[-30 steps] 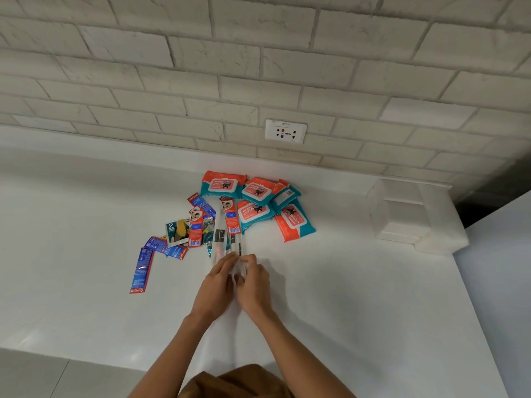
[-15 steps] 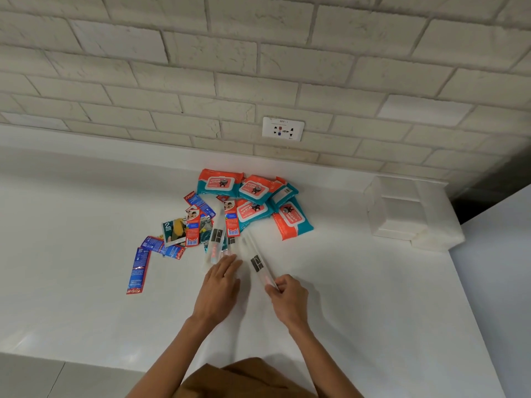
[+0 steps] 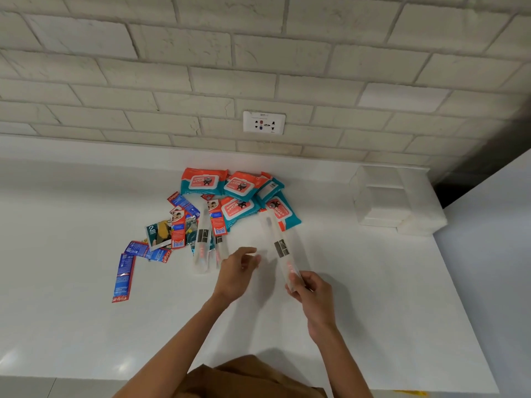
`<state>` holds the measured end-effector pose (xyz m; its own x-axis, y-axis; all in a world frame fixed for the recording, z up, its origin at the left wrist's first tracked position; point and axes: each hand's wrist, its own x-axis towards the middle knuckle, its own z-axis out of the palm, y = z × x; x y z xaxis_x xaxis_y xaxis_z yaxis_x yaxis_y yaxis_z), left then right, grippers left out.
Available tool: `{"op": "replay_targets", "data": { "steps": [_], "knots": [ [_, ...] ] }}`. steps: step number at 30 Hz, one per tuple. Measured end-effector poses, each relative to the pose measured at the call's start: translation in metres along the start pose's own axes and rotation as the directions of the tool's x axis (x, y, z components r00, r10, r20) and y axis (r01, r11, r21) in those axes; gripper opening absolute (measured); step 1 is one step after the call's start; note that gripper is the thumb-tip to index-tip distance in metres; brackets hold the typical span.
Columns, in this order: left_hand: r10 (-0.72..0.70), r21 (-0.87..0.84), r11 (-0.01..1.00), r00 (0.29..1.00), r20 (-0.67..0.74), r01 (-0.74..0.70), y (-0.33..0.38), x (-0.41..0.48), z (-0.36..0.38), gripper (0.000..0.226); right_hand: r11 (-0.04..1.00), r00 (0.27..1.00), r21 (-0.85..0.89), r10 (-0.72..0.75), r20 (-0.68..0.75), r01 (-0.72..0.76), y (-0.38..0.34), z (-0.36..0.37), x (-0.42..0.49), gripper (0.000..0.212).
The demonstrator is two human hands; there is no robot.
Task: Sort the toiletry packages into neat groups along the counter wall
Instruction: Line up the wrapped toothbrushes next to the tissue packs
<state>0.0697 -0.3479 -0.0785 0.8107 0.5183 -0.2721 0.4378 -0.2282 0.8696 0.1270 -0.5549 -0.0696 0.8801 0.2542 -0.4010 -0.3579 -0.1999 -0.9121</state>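
Toothbrush pack point(image 3: 280, 248) gripped at tabletop point(image 3: 373, 297)

Right hand point(image 3: 311, 290): fingers point(image 3: 294, 284) clamped on the clear pack's near end; far end points at the wipes packs point(image 3: 230, 193). Left hand point(image 3: 237, 270): fingers apart, relaxed, holding nothing. Two more clear packs point(image 3: 202, 245) lie just left of it, beside toothpaste sachets point(image 3: 123, 277), all near the wall point(image 3: 258, 67).

The near end of the clear tube point(image 3: 280, 248) is hidden inside the right hand point(image 3: 311, 288), the fingertips of the left hand point(image 3: 234, 275) are blurred, and print on the wipes packs point(image 3: 202, 182) is unreadable.
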Motion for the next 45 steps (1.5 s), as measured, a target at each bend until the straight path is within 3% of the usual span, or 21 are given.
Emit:
{"op": "replay_targets", "data": {
  "steps": [3,5,9,13,17,19,22,24,29,39,45],
  "knots": [
    [-0.029,-0.202,0.978,0.99,0.137,0.057,0.022,0.0,0.023,0.022,1.0,1.0,-0.007,-0.006,-0.024,0.006,0.001,-0.002,0.001,0.01],
    [-0.061,-0.232,0.967,0.978,0.199,0.107,0.035,-0.001,0.04,0.022,1.0,0.999,-0.006,0.005,-0.039,-0.005,0.002,-0.003,0.003,0.009],
    [-0.096,-0.157,0.979,0.975,0.202,0.129,0.043,0.009,0.068,0.017,0.994,0.99,-0.11,-0.022,-0.138,0.007,0.003,-0.011,0.005,0.015],
    [-0.106,-0.022,0.993,0.972,0.211,0.113,0.055,0.014,0.102,0.035,0.978,0.969,-0.208,-0.068,-0.236,0.018,0.01,-0.034,0.011,0.02],
    [0.005,0.027,1.0,0.974,0.227,-0.011,0.062,0.012,0.134,0.06,0.948,0.953,-0.319,-0.114,-0.281,0.02,0.02,-0.057,0.026,0.018],
    [0.083,0.091,0.99,0.962,0.259,-0.11,0.059,0.01,0.145,0.058,0.93,0.949,-0.366,-0.149,-0.279,0.039,0.024,-0.067,0.032,0.017],
    [0.213,0.244,0.925,0.929,0.302,-0.292,0.049,0.009,0.158,0.052,0.879,0.94,-0.461,-0.253,-0.231,0.123,0.031,-0.08,0.038,0.021],
    [0.32,0.46,0.76,0.881,0.349,-0.459,0.042,0.01,0.16,0.061,0.801,0.924,-0.568,-0.341,-0.172,0.19,0.041,-0.088,0.04,0.023],
    [0.326,0.606,0.597,0.85,0.415,-0.525,0.03,0.017,0.159,0.065,0.408,0.809,-0.814,-0.576,0.121,0.412,0.075,-0.105,0.038,0.042],
    [0.296,0.675,0.467,0.82,0.49,-0.571,0.035,0.029,0.157,0.068,0.227,0.785,-0.839,-0.531,0.319,0.495,0.087,-0.122,0.024,0.06],
    [0.277,0.673,0.466,0.817,0.505,-0.574,0.047,0.061,0.162,0.068,0.144,0.838,-0.894,-0.436,0.327,0.424,0.074,-0.119,0.044,0.07]
  ]
}}
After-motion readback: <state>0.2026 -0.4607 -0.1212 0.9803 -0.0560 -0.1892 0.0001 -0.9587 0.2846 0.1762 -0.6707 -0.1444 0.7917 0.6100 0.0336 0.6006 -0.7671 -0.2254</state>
